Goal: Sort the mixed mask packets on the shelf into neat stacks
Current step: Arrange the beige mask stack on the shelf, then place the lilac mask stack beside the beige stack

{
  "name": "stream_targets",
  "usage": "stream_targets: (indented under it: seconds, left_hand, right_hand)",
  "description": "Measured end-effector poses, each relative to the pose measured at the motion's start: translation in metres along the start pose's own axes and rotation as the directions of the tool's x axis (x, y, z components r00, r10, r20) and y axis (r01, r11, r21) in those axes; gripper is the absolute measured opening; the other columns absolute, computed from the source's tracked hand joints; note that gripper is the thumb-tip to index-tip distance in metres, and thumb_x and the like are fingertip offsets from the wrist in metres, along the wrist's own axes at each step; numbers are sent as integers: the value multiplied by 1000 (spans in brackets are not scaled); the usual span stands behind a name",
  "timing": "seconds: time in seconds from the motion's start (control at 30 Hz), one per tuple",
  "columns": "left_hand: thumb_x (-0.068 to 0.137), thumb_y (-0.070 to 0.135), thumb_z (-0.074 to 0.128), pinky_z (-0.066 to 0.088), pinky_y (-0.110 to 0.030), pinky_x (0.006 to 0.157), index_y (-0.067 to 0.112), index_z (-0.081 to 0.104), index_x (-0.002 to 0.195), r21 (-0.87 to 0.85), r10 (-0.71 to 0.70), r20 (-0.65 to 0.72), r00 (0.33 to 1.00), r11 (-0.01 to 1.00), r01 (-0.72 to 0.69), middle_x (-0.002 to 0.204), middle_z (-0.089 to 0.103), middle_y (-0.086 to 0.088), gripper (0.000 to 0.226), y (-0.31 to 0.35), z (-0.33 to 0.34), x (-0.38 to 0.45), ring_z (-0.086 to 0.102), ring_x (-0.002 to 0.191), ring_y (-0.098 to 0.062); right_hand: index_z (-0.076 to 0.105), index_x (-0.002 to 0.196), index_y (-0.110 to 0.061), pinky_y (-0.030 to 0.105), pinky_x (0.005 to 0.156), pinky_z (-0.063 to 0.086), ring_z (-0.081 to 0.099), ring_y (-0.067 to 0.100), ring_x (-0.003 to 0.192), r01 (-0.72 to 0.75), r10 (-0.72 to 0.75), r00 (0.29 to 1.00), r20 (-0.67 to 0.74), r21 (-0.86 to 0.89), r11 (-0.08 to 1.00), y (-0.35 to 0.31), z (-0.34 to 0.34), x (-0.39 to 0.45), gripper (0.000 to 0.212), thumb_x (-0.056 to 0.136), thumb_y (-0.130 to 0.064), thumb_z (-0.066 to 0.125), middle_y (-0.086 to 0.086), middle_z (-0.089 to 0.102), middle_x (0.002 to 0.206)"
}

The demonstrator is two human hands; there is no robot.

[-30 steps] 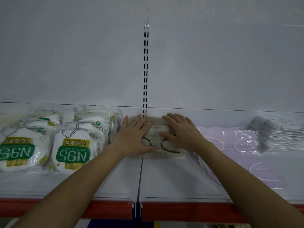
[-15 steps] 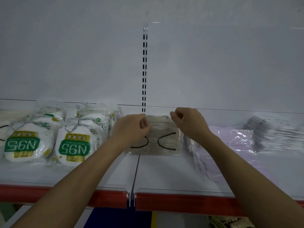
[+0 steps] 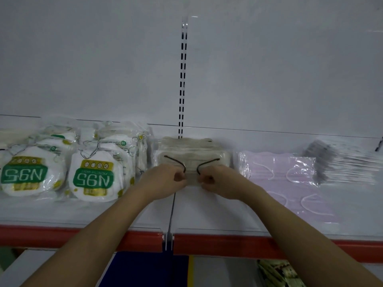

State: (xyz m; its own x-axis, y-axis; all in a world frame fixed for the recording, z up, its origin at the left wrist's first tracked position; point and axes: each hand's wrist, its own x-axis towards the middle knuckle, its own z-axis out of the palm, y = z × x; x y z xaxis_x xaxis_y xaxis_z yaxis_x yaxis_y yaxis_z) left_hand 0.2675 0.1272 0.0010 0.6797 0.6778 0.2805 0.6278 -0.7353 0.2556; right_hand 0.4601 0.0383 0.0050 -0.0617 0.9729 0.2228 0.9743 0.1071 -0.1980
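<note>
A stack of beige mask packets [image 3: 191,151] with black ear loops sits mid-shelf against the back wall. My left hand [image 3: 163,181] and my right hand [image 3: 221,182] both have curled fingers and pinch the stack's front edge, close together. White N95 packets [image 3: 92,175] stand in two groups to the left. Pink mask packets [image 3: 277,172] lie to the right, with a stack of grey packets [image 3: 342,164] beyond them.
The white shelf [image 3: 207,212] has a clear lip and a red front strip [image 3: 217,243]. A slotted upright [image 3: 182,79] runs up the white back wall. Below the shelf show a blue panel [image 3: 143,270] and more goods.
Both hands moved from the stack's back corners to its front edge, fingers curling onto it. The beige stack now sits squarer against the wall.
</note>
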Motion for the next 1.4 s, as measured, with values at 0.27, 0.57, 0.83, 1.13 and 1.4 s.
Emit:
stream_targets:
  seconds: [0.27,0.57,0.83,1.13,1.4]
  left_hand:
    - [74,44,82,27,-47,116,17,7,155,-330,-352,-192,916,902,277,157,14,-16,114,-9,6,12,19,145,-35]
    - [66,21,90,42,-34,103,15,1,156,-635,-427,-80,901,718,284,148,32,-14,127,-14,11,31,37,135,-30]
    - [62,28,88,41,-51,108,21,-1,157,-585,-458,-123,880,750,308,150,29,-20,130,-21,9,30,35,136,-36]
    - [77,18,78,17,-40,122,8,2,158,-407,-386,-241,890,873,269,163,7,-18,111,-13,12,28,7,150,-31]
    - [87,12,68,34,-29,110,16,49,140,-266,-58,-412,909,962,-59,144,42,-2,57,35,-6,27,32,138,-17]
  right_hand:
    - [32,147,-1,35,113,29,34,30,138,-312,499,775,-389,452,836,-3,-2,2,67,91,-17,65,17,32,149]
    - [12,151,-14,51,106,44,49,31,126,-332,682,715,-155,783,526,-3,7,30,97,79,-36,73,13,45,141]
    - [22,150,-12,28,86,43,48,16,105,-237,635,756,-159,838,492,-2,12,38,74,92,-21,67,1,45,124]
    - [27,150,-13,20,80,48,56,17,107,-269,659,747,-89,865,423,3,4,37,67,95,-27,63,-1,55,128]
    - [64,95,-9,33,66,50,66,22,76,-77,538,720,-438,721,689,15,-53,5,14,98,-19,54,6,69,88]
